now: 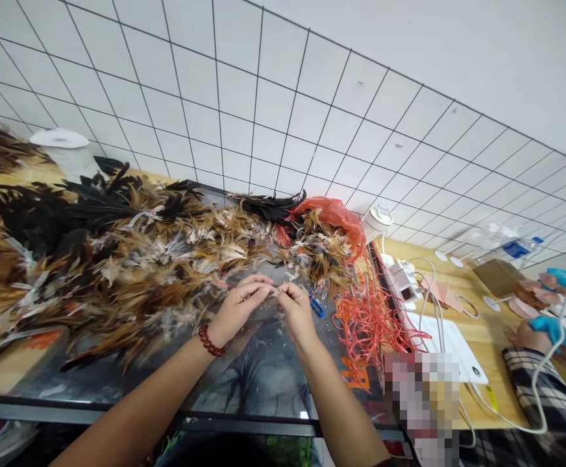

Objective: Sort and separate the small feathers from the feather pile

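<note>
Over the dark glossy tabletop (244, 389), my left hand (244, 303) and my right hand (296, 312) meet with their fingertips pinched together. Something tiny and pale is between the fingertips, too small to make out. A beaded red bracelet is on my left wrist. Brown and tan feathers (166, 285), many in tied bunches, lie in a broad heap left of and beyond my left hand. Black feathers (59, 214) lie on its far side. Just right of my right hand is a blue-handled tool (317, 306), partly hidden by the hand.
Tangled red cords (365, 318) lie to the right, below a red plastic bag (336, 214) with feathers. A white roll (63, 152) stands back left. Chargers, cables and a white board (451, 347) are further right. Another person's plaid sleeve (546, 389) reaches in there. A wire grid lines the wall.
</note>
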The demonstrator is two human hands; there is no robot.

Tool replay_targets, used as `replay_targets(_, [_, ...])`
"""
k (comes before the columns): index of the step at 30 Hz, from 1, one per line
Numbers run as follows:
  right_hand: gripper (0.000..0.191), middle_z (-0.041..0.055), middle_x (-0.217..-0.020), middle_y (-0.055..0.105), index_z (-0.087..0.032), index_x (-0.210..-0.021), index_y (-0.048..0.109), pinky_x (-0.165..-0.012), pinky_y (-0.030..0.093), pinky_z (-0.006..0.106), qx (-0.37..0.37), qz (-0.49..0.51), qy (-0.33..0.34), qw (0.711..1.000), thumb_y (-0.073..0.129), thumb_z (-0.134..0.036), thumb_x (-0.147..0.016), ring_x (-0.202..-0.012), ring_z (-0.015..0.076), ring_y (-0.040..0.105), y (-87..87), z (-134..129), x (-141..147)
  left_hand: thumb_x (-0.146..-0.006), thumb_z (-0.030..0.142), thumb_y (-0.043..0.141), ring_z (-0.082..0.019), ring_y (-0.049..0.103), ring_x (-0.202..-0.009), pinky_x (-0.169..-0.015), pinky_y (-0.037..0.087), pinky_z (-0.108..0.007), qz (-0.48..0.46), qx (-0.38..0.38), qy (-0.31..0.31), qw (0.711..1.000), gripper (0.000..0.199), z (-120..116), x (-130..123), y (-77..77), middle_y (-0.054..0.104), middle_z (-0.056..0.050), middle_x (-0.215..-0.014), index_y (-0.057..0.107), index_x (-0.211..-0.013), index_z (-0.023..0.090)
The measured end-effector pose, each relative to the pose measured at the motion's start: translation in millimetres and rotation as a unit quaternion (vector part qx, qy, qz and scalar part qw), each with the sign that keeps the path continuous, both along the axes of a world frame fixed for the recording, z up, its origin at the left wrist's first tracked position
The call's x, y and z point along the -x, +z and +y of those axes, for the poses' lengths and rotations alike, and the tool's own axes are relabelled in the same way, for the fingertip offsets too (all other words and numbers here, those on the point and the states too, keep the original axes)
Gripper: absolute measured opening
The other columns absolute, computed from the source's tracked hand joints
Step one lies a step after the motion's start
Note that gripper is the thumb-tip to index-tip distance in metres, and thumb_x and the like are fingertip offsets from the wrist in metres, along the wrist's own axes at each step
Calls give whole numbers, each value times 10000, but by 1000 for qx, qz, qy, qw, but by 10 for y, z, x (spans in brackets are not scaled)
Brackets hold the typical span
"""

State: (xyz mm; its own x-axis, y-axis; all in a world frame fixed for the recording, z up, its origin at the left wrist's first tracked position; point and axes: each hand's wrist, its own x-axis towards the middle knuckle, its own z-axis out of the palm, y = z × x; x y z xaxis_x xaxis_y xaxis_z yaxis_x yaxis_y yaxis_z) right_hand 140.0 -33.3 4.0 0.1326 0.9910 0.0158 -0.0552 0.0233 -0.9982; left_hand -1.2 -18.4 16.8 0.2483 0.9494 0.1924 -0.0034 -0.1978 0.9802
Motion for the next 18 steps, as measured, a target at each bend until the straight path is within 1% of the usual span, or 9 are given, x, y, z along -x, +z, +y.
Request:
replay_targets(1, [130, -59, -542, 421, -180, -613, 517, -527, 285, 214, -15, -23, -1, 1000, 555, -278, -690, -524, 85, 347, 8, -10, 0, -798, 367, 588, -235, 526, -1037, -966, 367, -376, 28, -26, 26, 999, 225, 11, 9, -5, 632, -85, -1003, 742, -762, 208])
replay_targets(3, [134, -48, -577, 454, -177, -634, 535, -549, 307, 216, -39, -62, -1, 997, 558, -282, -714, -549, 91, 374, 25, -25, 10, -746, 351, 650, -224, 531, -977, -952, 368, -374, 71, -60, 77, 993, 168, 30, 15, -32, 618, -66, -922, 731, -685, 217])
replay_targets(5, [140, -34, -614, 489, -173, -646, 555, -569, 328, 219, -57, -90, -1, 994, 563, -284, -730, -578, 98, 407, 37, -33, 24, -712, 334, 684, -205, 544, -899, -901, 397, -351, 70, -60, 92, 991, 138, 37, 1, -73, 607, -49, -842, 717, -665, 208])
replay_targets(8, [168, -26, -632, 502, -170, -649, 571, -579, 338, 219, -70, -101, 3, 992, 571, -300, -755, -600, 104, 430, 31, -33, 29, -723, 332, 675, -164, 561, -761, -740, 445, -287, 6, 9, 62, 998, 154, 22, -42, -114, 618, -33, -777, 693, -729, 179])
replay_targets(11, [193, -30, -624, 507, -169, -675, 584, -578, 342, 220, -65, -76, 15, 995, 578, -333, -776, -591, 102, 433, 1, -27, 13, -734, 343, 669, -125, 530, -621, -607, 434, -244, -40, 79, 27, 996, 189, 1, -70, -103, 606, -6, -685, 668, -793, 163])
replay_targets(15, [205, -31, -620, 532, -165, -708, 584, -586, 366, 222, -42, -30, 18, 999, 587, -355, -786, -581, 100, 457, -49, -7, -17, -709, 343, 693, -121, 547, -560, -548, 444, -241, -72, 139, -46, 987, 263, -9, -75, -70, 609, -1, -642, 661, -892, 156])
replay_targets(16, [207, -26, -632, 547, -164, -718, 585, -594, 378, 225, -40, -27, 19, 999, 587, -358, -789, -588, 103, 474, -57, -2, -23, -697, 336, 702, -124, 555, -559, -541, 447, -242, -83, 151, -52, 984, 282, -10, -78, -68, 615, -4, -644, 661, -908, 154])
replay_targets(18, [207, -9, -667, 580, -161, -734, 595, -612, 402, 232, -47, -51, 22, 997, 584, -358, -796, -613, 112, 507, -60, 4, -36, -676, 318, 710, -125, 559, -564, -541, 446, -241, -94, 159, -36, 982, 291, -13, -88, -75, 623, -10, -645, 668, -907, 144])
